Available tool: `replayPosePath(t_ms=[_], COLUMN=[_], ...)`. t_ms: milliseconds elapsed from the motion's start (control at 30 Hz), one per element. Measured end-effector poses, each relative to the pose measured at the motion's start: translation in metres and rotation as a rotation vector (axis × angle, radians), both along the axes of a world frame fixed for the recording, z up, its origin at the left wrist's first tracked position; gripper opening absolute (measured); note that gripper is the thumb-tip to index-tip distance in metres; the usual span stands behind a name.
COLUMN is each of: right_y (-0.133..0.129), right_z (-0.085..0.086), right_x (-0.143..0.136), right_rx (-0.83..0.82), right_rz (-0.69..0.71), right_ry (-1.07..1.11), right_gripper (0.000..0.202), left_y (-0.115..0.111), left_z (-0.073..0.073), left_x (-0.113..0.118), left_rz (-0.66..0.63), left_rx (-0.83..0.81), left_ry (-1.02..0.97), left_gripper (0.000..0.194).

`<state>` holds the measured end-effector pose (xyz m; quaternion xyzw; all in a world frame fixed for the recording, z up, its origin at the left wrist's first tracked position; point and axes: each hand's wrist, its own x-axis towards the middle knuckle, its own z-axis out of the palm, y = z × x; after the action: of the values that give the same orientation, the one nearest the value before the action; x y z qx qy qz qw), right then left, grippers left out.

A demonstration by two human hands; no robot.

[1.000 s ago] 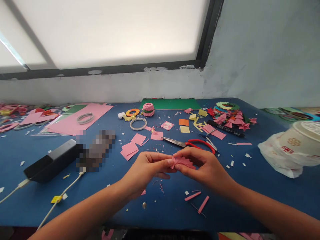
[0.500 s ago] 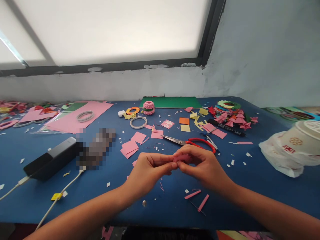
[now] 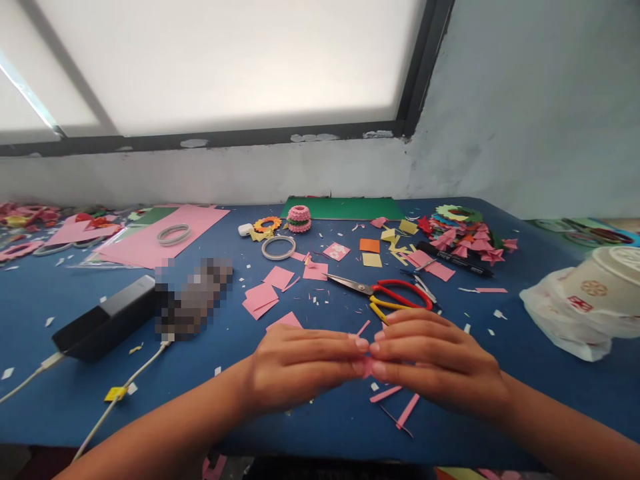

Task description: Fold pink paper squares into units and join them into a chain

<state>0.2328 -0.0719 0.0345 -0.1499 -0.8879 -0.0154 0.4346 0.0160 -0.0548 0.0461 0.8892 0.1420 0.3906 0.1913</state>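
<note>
Over the near middle of the table, my left hand and my right hand meet fingertip to fingertip. Between them they pinch a small pink paper piece, mostly covered by the fingers, so its folds cannot be made out. Just beyond the right hand lie scissors with red and yellow handles, their blades pointing left. Pink paper squares are scattered past the left hand. Narrow pink paper strips rest on the table below the right fingers.
A blue table carries a black case, a white cable and tape rolls. Farther back are a ringed paper piece, a black marker and folded paper pieces. A bagged cup stands right.
Both hands have moved slightly down and right. Their fingers have straightened and turned flatter around the pink paper, and the scissors' yellow handle and another pink square now show.
</note>
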Motion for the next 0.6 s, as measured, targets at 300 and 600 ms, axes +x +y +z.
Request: replayPosePath(t_ms=[300,600], right_y=[-0.012,-0.001], right_z=[-0.004,-0.007], right_x=[-0.001,0.003], right_rx=[0.141,0.242], right_rz=[-0.106,0.031], right_ry=[-0.018,-0.064], right_gripper=[0.019,0.018], left_y=[-0.011,-0.012], left_z=[0.008,-0.002], left_x=[0.002,0.004], left_rz=[0.147,0.107], left_rx=[0.299,0.149], left_ry=[0.044,0.042], left_gripper=[0.017,0.012])
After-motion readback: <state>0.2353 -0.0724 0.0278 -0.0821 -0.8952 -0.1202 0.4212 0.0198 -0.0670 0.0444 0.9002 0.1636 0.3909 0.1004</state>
